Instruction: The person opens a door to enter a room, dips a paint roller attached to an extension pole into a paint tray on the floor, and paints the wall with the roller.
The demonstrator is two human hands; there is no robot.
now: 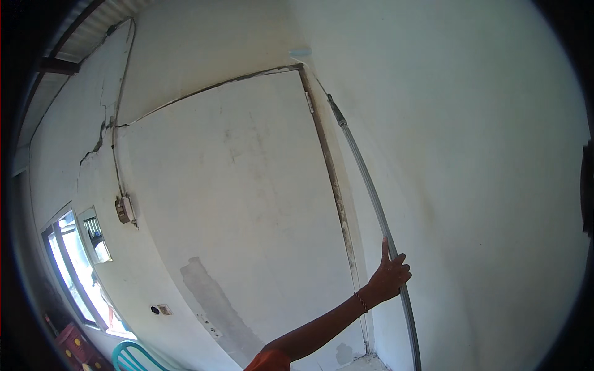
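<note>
My left hand is closed around a long metal extension pole, its index finger pointing up along the shaft. The pole runs from the bottom edge up to a dark threaded tip, which carries the thin wire frame of a paint roller. The light blue roller lies against the wall just above the top right corner of a dark door frame. A whitish panel fills that frame. My right hand is out of view; the pole's lower end is cut off by the picture's edge.
A cracked wall at left carries a cable and an electrical box. Below are a mirror, a bright window, a wall socket, a turquoise chair back and a red patterned item. A plain wall stands close at right.
</note>
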